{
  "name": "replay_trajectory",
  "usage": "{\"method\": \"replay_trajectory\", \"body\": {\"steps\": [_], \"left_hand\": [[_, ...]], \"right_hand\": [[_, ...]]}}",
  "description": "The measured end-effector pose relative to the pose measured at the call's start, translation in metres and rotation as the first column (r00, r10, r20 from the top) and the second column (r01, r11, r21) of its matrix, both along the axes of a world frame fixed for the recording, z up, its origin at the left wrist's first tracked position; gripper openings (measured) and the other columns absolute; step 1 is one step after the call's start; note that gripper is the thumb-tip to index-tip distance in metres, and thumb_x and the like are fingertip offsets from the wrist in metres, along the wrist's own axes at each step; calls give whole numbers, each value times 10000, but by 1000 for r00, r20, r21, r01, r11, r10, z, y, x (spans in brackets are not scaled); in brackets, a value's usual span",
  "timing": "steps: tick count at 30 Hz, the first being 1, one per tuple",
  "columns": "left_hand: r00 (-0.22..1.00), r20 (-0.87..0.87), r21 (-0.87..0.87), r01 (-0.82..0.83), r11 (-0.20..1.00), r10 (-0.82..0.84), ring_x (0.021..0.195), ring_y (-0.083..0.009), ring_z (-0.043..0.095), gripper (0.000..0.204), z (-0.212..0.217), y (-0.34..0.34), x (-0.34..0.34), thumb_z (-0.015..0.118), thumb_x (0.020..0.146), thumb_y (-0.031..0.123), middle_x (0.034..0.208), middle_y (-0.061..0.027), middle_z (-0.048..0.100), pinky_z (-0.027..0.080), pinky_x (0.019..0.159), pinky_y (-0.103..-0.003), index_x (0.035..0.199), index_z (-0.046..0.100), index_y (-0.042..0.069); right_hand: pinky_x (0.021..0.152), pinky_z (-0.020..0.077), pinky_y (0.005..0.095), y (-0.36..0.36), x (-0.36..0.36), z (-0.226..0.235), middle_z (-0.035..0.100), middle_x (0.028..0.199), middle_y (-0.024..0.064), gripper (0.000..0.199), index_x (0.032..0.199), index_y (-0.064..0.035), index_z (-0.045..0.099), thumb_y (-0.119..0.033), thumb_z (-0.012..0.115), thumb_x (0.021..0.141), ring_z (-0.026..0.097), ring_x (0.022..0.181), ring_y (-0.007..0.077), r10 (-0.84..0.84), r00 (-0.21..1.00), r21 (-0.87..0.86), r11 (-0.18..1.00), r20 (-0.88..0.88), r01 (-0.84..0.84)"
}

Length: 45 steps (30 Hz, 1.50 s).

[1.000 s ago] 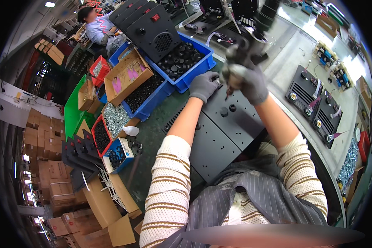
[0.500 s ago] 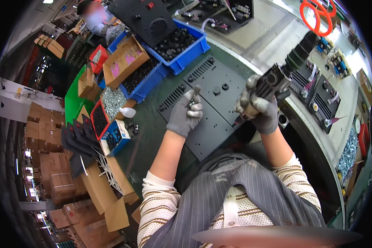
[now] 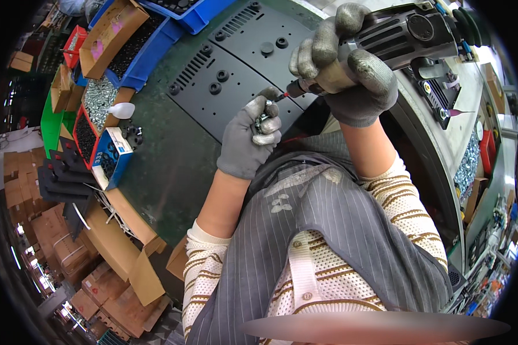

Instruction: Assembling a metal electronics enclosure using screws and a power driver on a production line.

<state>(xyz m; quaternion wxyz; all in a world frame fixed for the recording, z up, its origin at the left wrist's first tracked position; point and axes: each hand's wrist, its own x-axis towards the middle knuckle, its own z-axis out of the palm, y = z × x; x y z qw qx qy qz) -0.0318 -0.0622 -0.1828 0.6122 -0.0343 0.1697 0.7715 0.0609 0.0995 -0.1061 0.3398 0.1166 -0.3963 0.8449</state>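
Note:
My left hand (image 3: 248, 138), in a grey glove, is closed on several small shiny screws (image 3: 262, 119), one pinched at the fingertips. My right hand (image 3: 360, 77), gloved too, grips a dark power screwdriver (image 3: 400, 37) held almost level. Its bit, with a red section, points left and reaches the screw at my left fingertips; whether they touch I cannot tell. Beneath and beyond both hands lie two flat black metal panels (image 3: 193, 115) side by side, with slots, small holes and round black rubber feet (image 3: 214, 88). My left hand covers part of the nearer panel.
On the left stand a red-edged bin of screws (image 3: 101, 95), a small blue box (image 3: 114, 161), a white bottle (image 3: 121, 110) and loose black parts (image 3: 134, 135). Blue bins (image 3: 138, 72) and a cardboard tray (image 3: 106, 43) sit farther back. A slotted black panel (image 3: 437, 98) lies at right.
The power screwdriver has swung from pointing downward to nearly level, its bit now at my left fingertips. My two hands have come together, and the whole view has shifted.

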Motion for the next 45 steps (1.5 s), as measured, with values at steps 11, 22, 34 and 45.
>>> {"method": "replay_trajectory", "body": {"steps": [11, 22, 34, 45], "left_hand": [[994, 93, 77, 43, 996, -50, 618, -91, 453, 280, 0, 9, 6, 443, 978, 148, 851, -80, 552, 342, 431, -159, 1190, 499, -26], [-16, -863, -478, -298, 826, -505, 702, -122, 552, 288, 9, 66, -51, 552, 921, 340, 889, -29, 638, 425, 523, -238, 1137, 630, 167], [-501, -723, -339, -342, 876, -475, 783, -243, 631, 336, 0, 153, -22, 696, 793, 379, 901, -75, 674, 499, 694, -344, 1049, 692, 162], [-583, -635, -350, -367, 862, -506, 844, -275, 651, 364, -12, 165, 3, 634, 802, 488, 922, -77, 671, 507, 686, -408, 1044, 687, 220]], "right_hand": [[568, 446, 322, 25, -16, -18, 498, 753, 26, 328, 995, -142, 392, -261, 614, 786, 541, 591, 175, 247, 950, 306, 935, -193, -181], [672, 505, 399, 69, 15, -23, 617, 794, 81, 246, 1028, -87, 552, -206, 584, 815, 615, 692, 234, -144, 990, -322, 937, -9, 133], [606, 518, 357, 100, 38, -15, 590, 763, 100, 318, 1058, -45, 507, -143, 585, 765, 604, 656, 236, -570, 783, 79, 817, 249, 571], [550, 490, 279, 109, 6, -29, 536, 809, 43, 427, 1077, -52, 455, 4, 665, 708, 573, 642, 134, -443, 831, 224, 895, 336, 386]]}}
